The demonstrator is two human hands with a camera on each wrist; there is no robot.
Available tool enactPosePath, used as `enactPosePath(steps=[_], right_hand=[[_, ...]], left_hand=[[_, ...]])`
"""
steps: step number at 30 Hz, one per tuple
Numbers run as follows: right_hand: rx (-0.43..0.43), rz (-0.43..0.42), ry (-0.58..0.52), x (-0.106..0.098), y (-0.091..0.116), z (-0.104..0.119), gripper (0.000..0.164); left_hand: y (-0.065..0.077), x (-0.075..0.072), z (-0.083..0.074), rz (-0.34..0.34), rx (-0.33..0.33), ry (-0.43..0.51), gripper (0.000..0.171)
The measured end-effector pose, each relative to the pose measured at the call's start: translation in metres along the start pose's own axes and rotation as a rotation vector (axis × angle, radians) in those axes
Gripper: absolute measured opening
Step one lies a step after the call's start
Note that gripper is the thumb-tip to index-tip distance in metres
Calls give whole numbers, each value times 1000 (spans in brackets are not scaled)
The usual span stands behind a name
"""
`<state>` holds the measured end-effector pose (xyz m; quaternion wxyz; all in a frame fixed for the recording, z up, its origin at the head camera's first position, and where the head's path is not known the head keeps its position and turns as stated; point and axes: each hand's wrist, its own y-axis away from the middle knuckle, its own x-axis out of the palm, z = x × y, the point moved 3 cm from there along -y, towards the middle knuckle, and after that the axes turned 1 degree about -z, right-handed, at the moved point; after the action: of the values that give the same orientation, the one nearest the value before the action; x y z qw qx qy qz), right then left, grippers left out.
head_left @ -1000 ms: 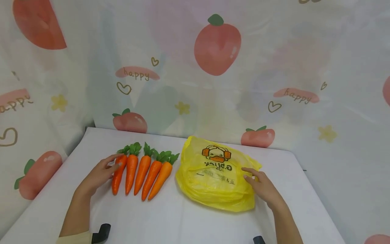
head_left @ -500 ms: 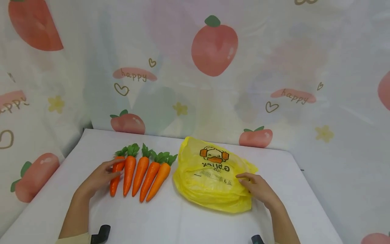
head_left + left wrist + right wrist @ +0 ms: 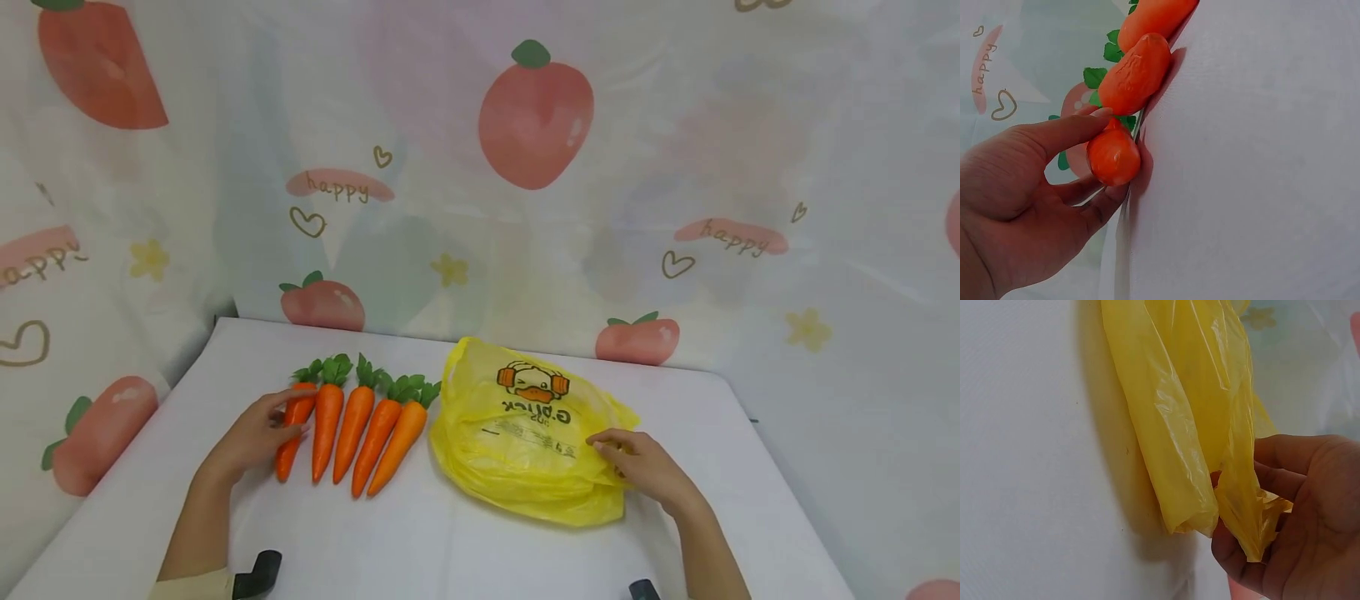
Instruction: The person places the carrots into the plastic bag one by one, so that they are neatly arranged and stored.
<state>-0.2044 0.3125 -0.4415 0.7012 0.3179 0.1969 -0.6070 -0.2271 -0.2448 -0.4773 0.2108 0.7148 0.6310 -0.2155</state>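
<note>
– Any writing to read?
– On the bag point(image 3: 525, 475), apparently "G.Duck" in reverse, below a winking duck point(image 3: 534, 382) in orange headphones; under that, print too small to make out. On the backdrop point(image 3: 442, 212), "happy" in three places, cut off by the picture's edge at far left.
– And otherwise up there?
– Pale, with red fruit point(image 3: 536, 125), yellow flowers point(image 3: 450, 269) and outlined hearts point(image 3: 307, 222); hung behind the table point(image 3: 420, 550) and along its left side.
– On the table?
– White cloth, lightly creased.
– The left hand point(image 3: 258, 433)?
– Closed to a carrot's thickness, pinching the leftmost carrot point(image 3: 1114, 157) between thumb and fingers. Lying at the end of a row, next to four carrots point(image 3: 354, 429), leaves toward the backdrop.
– The right hand point(image 3: 648, 467)?
– Fingers curled, holding gathered plastic at the bag's right edge. Bag on the table, just right of the row.
</note>
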Motion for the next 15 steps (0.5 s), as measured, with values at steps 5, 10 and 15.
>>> enactPosePath(steps=[5, 10, 15], right_hand=[[-6, -10, 17, -3, 1, -1, 29], [-14, -25, 3, -8, 3, -2, 28], [-29, -34, -12, -11, 4, -2, 27]], left_hand=[[1, -3, -3, -26, -25, -10, 52], [1, -6, -7, -44, -51, -1, 57], [4, -9, -21, -51, -20, 30, 60]])
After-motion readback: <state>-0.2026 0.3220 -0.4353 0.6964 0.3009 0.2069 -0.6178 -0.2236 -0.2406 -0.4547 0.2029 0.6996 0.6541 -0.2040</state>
